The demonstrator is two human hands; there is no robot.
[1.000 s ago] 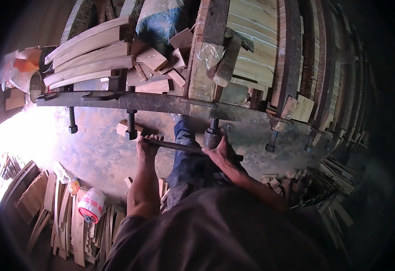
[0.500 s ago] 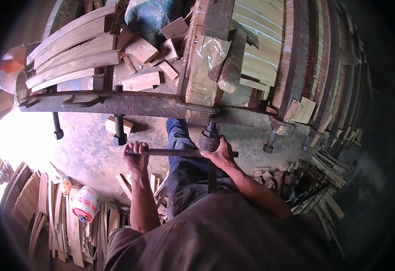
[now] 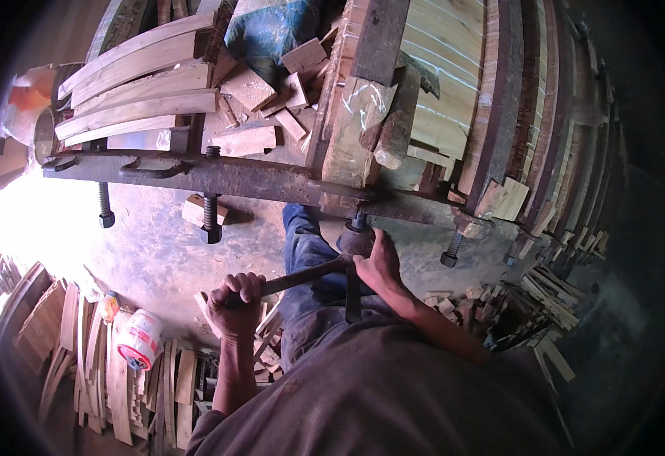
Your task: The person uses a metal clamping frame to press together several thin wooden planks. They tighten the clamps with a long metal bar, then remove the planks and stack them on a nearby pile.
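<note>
The person's left grip (image 3: 233,302) is clenching around the outer end of a dark metal bar (image 3: 302,278), which is sloping upward to the right toward a round metal socket (image 3: 356,242). That socket is sitting just below the lower edge of a long metal beam (image 3: 249,176), right of the beam's middle. The right grip (image 3: 379,264) is resting its thumb near where bar and socket are meeting; its fingers are mostly hiding behind, so I cannot tell how tightly it is closing. Two threaded bolts (image 3: 210,220) are hanging from the beam's left half, and a third bolt (image 3: 450,249) near its right end. Beyond the beam's upper edge, curved boards (image 3: 139,76) are lying stacked toward its left end, with loose offcuts (image 3: 249,87) lying beside them. A white-and-red bucket (image 3: 139,338) is tilting among wood strips (image 3: 120,387).
</note>
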